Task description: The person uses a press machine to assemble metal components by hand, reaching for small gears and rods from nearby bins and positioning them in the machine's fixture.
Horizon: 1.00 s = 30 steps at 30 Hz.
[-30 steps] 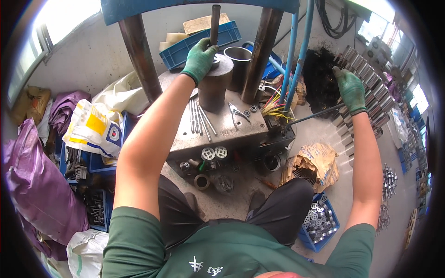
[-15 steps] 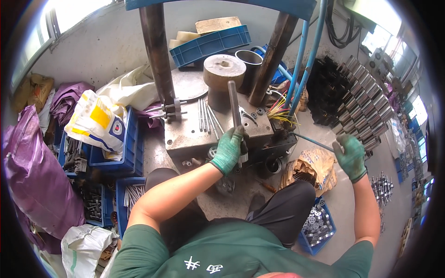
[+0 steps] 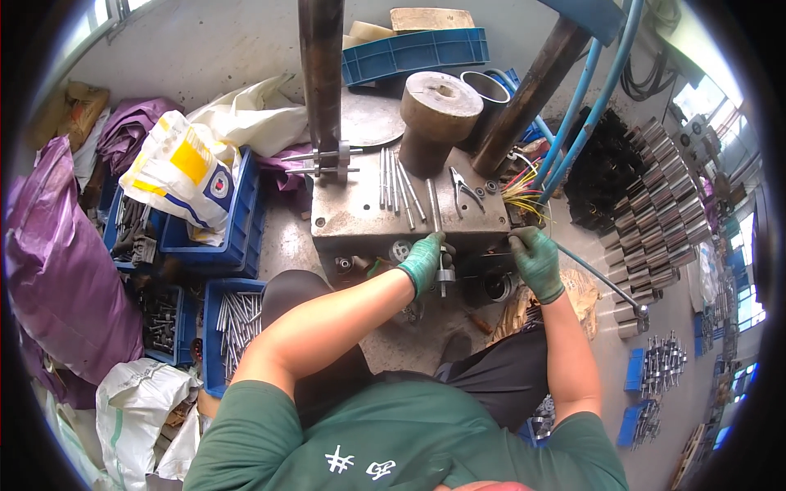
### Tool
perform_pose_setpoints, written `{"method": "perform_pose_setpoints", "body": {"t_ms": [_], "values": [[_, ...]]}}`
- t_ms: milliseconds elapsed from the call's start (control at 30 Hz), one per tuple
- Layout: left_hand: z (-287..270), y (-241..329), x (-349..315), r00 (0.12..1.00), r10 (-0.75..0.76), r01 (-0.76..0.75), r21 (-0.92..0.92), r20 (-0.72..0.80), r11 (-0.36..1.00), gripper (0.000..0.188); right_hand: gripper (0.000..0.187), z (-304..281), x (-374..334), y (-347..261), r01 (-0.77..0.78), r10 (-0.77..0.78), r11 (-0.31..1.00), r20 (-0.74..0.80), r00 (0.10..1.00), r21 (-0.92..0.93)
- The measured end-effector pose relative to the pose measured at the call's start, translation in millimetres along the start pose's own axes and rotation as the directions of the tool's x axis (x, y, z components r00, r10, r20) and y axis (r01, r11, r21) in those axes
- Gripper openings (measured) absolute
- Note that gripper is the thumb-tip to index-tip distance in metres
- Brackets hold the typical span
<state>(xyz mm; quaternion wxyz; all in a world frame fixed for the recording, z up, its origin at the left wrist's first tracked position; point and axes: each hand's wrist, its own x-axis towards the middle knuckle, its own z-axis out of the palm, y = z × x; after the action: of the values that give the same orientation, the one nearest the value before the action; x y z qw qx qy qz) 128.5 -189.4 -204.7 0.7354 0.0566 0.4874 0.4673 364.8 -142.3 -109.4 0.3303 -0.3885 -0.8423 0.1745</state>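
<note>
1. Head view, grip: the gloved left hand [image 3: 426, 262] is closed around a metal rod [image 3: 434, 204] at the front edge of the steel press bed [image 3: 352, 219]. The rod's long axis points away from the person, its far part above the bed; a collared shaft end [image 3: 445, 276] shows below the glove, perhaps the same piece.
2. The gloved right hand [image 3: 537, 262] is to the rod's right, apart from it, farther than the left; its fingers curl near a lever bar [image 3: 596, 274], but I cannot tell whether they grip anything.
3. Surface: slim rods [image 3: 398, 190] lie left of the held one, pliers [image 3: 464, 193] right; a round steel pedestal [image 3: 442, 110] stands behind.
4. Room: blue crates [image 3: 252, 209] at left, stacked metal tubes [image 3: 651, 213] at right.
</note>
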Motion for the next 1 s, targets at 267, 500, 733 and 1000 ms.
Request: {"method": "perform_pose_setpoints", "body": {"t_ms": [267, 500, 733, 1000], "values": [[-20, -37, -44, 0.987, 0.096, -0.127, 0.256, 0.130, 0.958, 0.032, 0.020, 33, -4, 28, -0.068, 0.063, 0.998, 0.260, 0.963, 0.010], [-54, 35, -88, 0.590, 0.747, -0.753, 0.543, 0.308, 0.371, 0.023, 0.019, 35, 12, 26, -0.134, 0.109, 0.985, 0.200, 0.974, 0.111], [-135, 121, -62, 0.644, 0.666, -0.720, -0.003, -0.376, 0.694, 0.010, 0.022, 41, 24, 31, -0.116, 0.101, 0.990, 0.172, 0.980, 0.082], [-192, 133, -39, 0.771, 0.428, -0.608, -0.343, -0.473, 0.716, 0.038, 0.025, 51, 29, 41, -0.196, 0.165, 0.956, 0.153, 0.974, 0.217]]}}
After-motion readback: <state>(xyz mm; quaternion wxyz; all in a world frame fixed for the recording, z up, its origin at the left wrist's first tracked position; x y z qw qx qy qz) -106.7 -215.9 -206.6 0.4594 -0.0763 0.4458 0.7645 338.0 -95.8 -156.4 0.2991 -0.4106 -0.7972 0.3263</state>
